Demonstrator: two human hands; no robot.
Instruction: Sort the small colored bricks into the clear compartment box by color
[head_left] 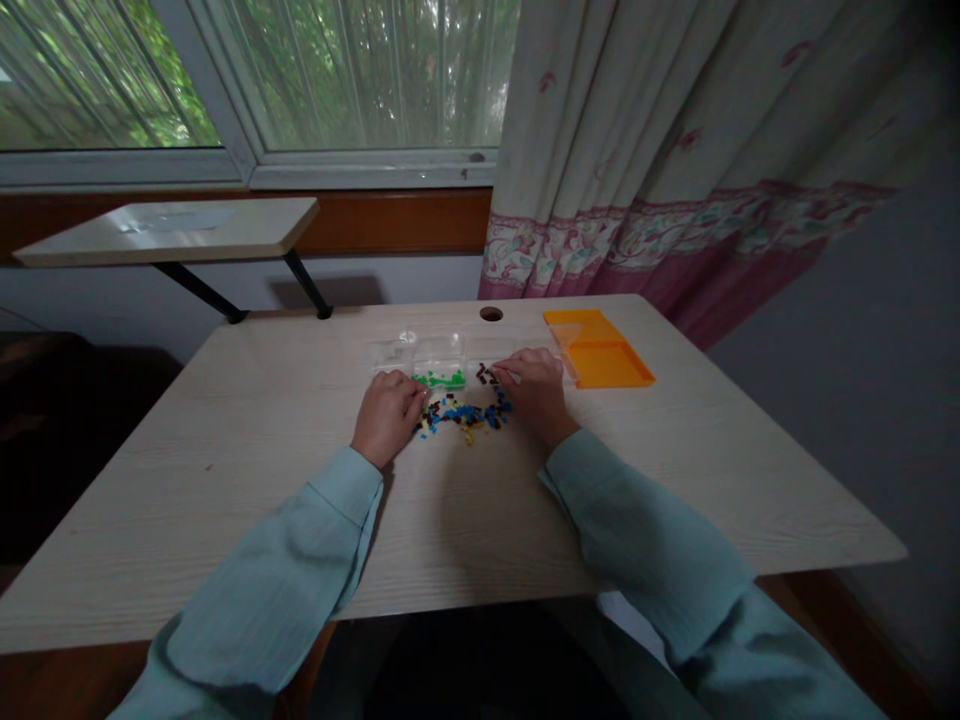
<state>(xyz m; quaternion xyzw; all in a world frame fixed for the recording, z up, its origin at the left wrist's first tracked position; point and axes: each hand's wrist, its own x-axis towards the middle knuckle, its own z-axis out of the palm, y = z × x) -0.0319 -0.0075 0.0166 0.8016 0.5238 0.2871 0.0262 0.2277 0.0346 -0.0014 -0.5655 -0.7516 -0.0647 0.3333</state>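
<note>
A loose pile of small blue, brown and yellow pieces [469,413] lies on the table between my hands. Behind it stands a clear plastic compartment box [439,347]. Green pieces [442,379] fill the front of one compartment, and brown pieces [484,374] lie in the one to its right. My left hand [388,412] is at the pile's left edge, fingertips pressed together; whatever they pinch is too small to name. Over the brown pieces, my right hand [534,388] has its thumb and fingers closed, and anything between them is hidden.
An orange tray [600,350] lies to the right of the clear box, partly under its transparent edge. A raised shelf [172,230] on black legs stands at the back left. Near the back edge is a round cable hole [491,314]. A curtain [600,150] hangs behind.
</note>
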